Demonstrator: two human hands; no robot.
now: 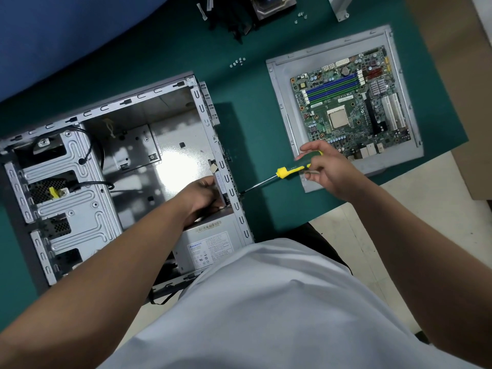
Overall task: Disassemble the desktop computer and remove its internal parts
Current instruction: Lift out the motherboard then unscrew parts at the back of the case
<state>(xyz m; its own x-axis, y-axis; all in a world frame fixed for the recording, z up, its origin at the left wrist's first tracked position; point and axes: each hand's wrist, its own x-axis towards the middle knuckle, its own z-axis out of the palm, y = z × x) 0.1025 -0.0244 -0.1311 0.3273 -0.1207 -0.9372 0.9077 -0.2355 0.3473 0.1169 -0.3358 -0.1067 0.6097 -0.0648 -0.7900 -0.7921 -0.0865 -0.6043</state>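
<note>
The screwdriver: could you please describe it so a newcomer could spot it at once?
Start at the open computer case on the green mat. Just off its right wall, the right hand holds the screwdriver, tip against that wall. Its yellow-and-green handle sets it apart from the grey metal around.

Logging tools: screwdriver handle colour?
Green and yellow screwdriver, gripped by the right hand; head view.
</note>
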